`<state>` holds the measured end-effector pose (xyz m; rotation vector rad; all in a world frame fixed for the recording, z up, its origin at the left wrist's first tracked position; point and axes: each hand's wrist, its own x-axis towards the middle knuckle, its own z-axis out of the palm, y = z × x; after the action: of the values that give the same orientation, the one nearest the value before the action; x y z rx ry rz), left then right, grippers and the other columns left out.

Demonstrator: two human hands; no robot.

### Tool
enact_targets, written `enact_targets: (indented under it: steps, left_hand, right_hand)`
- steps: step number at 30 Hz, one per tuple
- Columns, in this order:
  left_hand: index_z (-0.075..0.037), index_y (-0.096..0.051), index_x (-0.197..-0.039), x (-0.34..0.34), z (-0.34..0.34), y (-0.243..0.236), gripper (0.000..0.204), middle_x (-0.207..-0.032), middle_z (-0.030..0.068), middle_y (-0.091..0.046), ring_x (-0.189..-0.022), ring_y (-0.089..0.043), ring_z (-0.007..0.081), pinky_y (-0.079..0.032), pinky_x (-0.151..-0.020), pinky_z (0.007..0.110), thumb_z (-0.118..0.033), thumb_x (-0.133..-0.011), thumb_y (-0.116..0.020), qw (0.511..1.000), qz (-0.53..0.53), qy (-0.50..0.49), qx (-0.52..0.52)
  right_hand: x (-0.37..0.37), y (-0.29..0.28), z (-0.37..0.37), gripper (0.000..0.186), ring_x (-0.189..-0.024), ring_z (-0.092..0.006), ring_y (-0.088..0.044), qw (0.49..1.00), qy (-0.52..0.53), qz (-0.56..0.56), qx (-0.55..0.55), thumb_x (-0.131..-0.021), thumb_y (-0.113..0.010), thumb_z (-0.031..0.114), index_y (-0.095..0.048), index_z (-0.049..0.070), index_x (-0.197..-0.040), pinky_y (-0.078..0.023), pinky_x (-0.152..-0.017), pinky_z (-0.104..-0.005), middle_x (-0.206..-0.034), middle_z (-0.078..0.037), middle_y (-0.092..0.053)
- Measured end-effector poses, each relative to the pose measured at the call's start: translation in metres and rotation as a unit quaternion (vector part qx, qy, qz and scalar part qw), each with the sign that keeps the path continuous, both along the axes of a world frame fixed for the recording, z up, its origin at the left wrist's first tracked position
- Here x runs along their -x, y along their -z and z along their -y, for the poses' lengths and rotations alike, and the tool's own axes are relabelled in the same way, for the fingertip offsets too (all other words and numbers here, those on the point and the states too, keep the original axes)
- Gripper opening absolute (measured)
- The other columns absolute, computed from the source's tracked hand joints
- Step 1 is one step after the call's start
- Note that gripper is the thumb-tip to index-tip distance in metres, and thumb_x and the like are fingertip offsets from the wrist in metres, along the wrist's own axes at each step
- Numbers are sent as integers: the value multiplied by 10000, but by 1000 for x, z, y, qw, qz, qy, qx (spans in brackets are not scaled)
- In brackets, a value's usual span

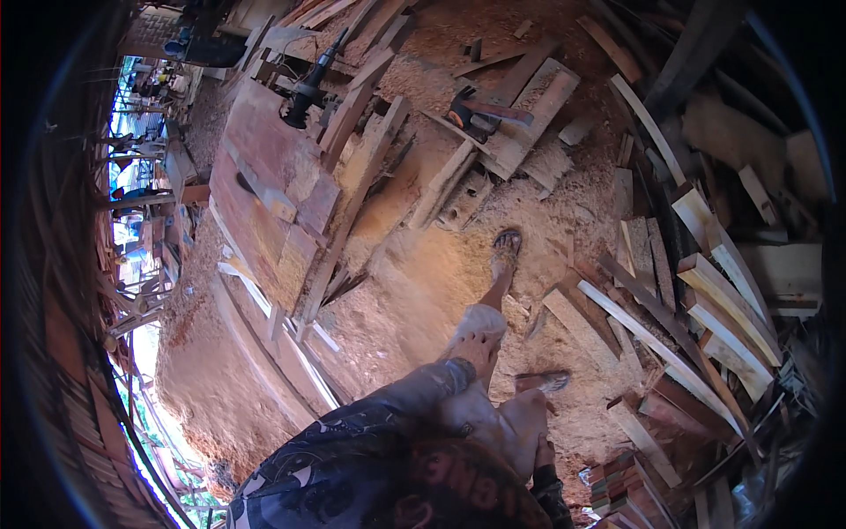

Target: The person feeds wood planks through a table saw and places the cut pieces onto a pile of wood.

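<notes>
My left hand (474, 351) rests on my pale trouser leg near the knee, fingers apart and slightly bent. My right hand (544, 451) is low beside my other leg, partly hidden, its fingers unclear. My sandalled feet (505, 249) stand on sawdust-covered ground. Ahead, a claw hammer (498, 111) lies on short boards (536, 116). To its left, a long black power tool (308, 88) lies at the top of a reddish plank platform (273, 185).
Scattered offcuts and long boards (661, 353) crowd the right side, with a dark slanted beam (696, 53) at upper right. Loose strips (313, 370) lie along the platform's lower edge. The shed's open side, with timber framing (150, 203), runs along the left.
</notes>
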<state>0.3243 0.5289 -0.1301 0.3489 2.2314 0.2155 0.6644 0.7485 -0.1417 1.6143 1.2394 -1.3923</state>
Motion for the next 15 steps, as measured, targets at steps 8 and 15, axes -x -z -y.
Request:
enact_targets:
  steps: [8,15]
  left_hand:
    - [-97,-549,-1303,20,-7,-17,435,-1304,177,-525,-1212,-483,360,-426,-976,520,-305,-923,-524,999,3,36,-5]
    - [-114,-617,-1186,44,-4,-28,344,-1247,171,-554,-1177,-504,361,-438,-961,512,-289,-899,-543,998,-25,24,-47]
  right_hand:
    - [-4,7,14,610,-879,-265,-605,1000,13,6,7,-904,-588,508,-630,-78,-1067,-478,-815,-387,-952,-162,-671]
    - [29,-4,27,637,-944,-292,-637,994,-74,79,29,-922,-579,514,-595,-91,-1118,-504,-837,-413,-1034,-194,-672]
